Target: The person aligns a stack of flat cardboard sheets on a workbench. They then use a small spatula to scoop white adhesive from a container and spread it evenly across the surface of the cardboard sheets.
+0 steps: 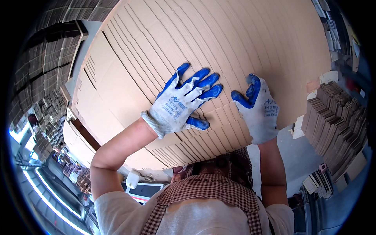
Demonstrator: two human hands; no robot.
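Left hand (181, 101) spread flat, fingers apart, palm down on cardboard sheets (156, 47). Right hand (260, 110) has fingers curled and thumb out, over the same sheets; can't tell if it pinches an edge. Sheets overlap in a wide fan in front of the person, beneath both hands. Brown stack (333, 127) off to the right.

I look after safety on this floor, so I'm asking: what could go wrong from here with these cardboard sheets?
The cardboard sheets overlap in many narrow steps, so uneven pressure from the spread left hand might slide some out of line. The right hand has its fingers curled close to the sheet edges, which could snag the glove. The uneven brown stack at right might shift if bumped.
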